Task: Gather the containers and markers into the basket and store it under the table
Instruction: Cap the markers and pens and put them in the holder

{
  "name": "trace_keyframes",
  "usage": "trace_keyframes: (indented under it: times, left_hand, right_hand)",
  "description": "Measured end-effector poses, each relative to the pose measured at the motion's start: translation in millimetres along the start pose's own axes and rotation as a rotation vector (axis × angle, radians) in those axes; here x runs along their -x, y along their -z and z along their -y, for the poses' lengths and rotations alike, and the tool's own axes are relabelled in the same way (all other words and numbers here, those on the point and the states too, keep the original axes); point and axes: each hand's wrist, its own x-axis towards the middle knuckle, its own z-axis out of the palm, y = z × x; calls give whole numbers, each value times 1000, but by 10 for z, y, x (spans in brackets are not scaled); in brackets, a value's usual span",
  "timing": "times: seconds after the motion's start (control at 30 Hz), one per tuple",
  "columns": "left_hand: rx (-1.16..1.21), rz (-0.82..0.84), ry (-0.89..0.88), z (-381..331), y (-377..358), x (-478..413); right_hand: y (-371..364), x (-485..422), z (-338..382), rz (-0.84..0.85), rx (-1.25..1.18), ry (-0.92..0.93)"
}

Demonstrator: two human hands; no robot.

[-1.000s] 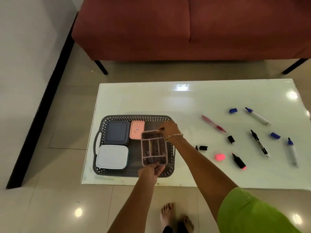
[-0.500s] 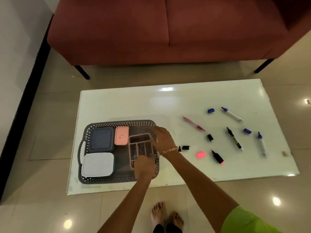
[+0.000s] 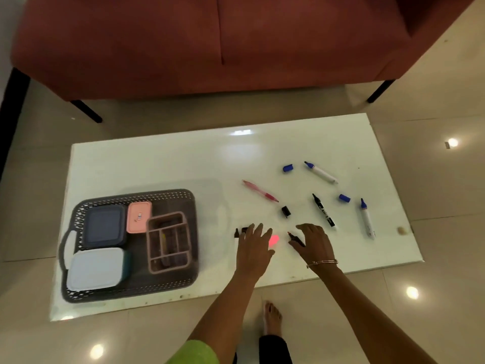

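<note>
A dark grey basket (image 3: 168, 198) at the table's left holds a navy container (image 3: 104, 225), a pink container (image 3: 139, 217), a white container (image 3: 95, 269) and a pink divided organizer (image 3: 168, 241). My left hand (image 3: 254, 249) hovers open beside a glowing pink cap (image 3: 274, 240). My right hand (image 3: 313, 245) is open with its fingertips at a black highlighter (image 3: 295, 239) with a pink tip. Farther right lie a pink pen (image 3: 259, 191), a black marker (image 3: 323, 210), two blue-tipped white markers (image 3: 320, 172) (image 3: 366, 218) and loose caps.
The white glossy table (image 3: 157, 164) stands on a tiled floor before a red sofa (image 3: 210, 43). Blue caps (image 3: 288, 168) (image 3: 344, 198) and black caps (image 3: 286, 211) (image 3: 241, 231) lie loose. My bare foot (image 3: 273, 316) is by the near edge.
Both hands let go of the pink organizer, which now rests in the basket, and moved right to the pink cap and highlighter. The view shifted right.
</note>
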Motion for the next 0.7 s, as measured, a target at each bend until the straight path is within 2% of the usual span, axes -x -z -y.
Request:
trace_keyframes:
  times: [0.2, 0.3, 0.37, 0.43, 0.5, 0.57, 0.7]
  left_hand:
    - [48, 5, 91, -135, -563, -323]
    - [180, -40, 116, -149, -736, -375]
    - [337, -76, 135, -145, -753, -403]
    - [593, -97, 227, -161, -706, -415]
    - [871, -97, 332, -167, -622, -421]
    - [1051, -77, 414, -140, -518, -409]
    - [1120, -36, 364, -53, -322, -364]
  right_hand:
    - [-315, -128, -444, 119, 7, -78]
    - [-464, -121, -512, 112, -41, -59]
    - [-491, -139, -511, 79, -99, -32]
    - [-447, -172, -484, 53, -209, -61]
    - [-346, -190, -422, 53, -416, -120]
    - [-223, -186, -339, 82, -589, -148]
    - [-65, -163, -203, 99, -668, -96]
